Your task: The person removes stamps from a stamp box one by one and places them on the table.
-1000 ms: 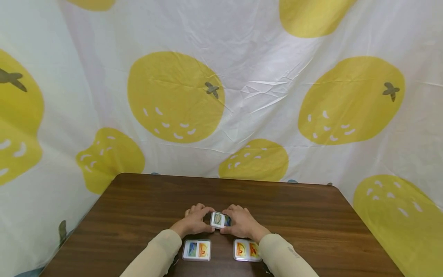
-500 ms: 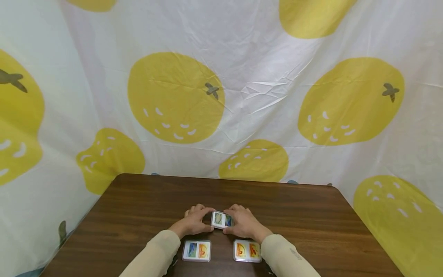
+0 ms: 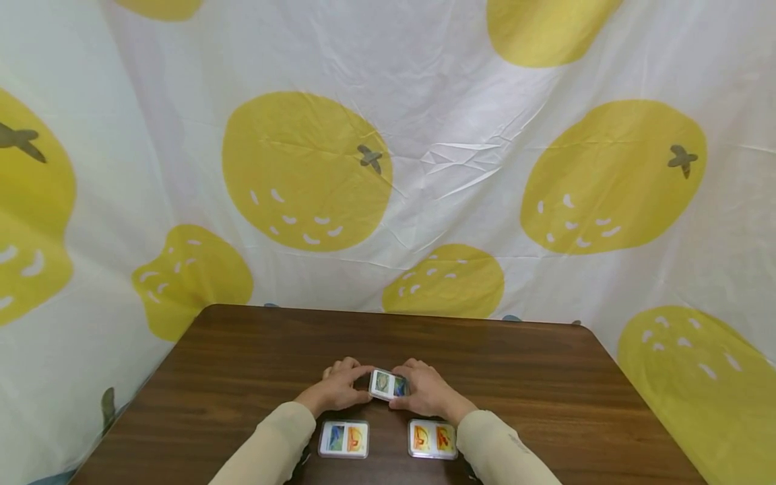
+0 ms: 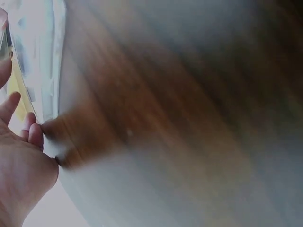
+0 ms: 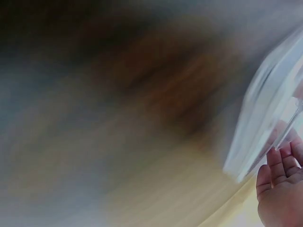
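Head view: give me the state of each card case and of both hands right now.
Middle card case: pinched between both hands, tilted above the table.
Left card case: flat on the table, untouched.
Right card case: flat on the table, untouched.
Left hand: grips the middle case.
Right hand: grips the middle case.

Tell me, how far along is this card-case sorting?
Two card cases, the left case and the right case, already lie flat near the table edge. The left hand and right hand grip a third case between them; it is not yet set down.
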Demonstrator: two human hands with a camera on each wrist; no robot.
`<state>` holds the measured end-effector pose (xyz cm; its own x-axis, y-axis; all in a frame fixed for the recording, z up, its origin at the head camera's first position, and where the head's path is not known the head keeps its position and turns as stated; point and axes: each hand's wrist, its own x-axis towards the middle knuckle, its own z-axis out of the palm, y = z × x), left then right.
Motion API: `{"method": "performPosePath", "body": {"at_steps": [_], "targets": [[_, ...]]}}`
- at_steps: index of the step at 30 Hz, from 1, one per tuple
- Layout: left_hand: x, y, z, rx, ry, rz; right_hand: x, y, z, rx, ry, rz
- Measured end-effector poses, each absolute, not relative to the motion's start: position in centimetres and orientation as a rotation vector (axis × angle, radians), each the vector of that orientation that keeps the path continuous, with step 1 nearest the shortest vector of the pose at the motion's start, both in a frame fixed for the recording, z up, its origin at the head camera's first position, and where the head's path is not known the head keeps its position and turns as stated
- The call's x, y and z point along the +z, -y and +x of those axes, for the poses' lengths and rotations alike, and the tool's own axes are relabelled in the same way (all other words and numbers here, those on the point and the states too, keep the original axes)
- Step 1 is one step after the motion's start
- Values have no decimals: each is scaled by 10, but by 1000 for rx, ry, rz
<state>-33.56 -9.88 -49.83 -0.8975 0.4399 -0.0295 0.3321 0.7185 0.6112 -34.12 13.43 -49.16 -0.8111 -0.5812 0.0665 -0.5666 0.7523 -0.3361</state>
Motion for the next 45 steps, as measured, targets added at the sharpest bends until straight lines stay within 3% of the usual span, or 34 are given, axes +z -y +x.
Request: {"method": "performPosePath", "body": {"at_steps": [45], "targets": [[-503,97,-344,703,-2833,783,-488,-139,-344,-378,-2900,-957]]}}
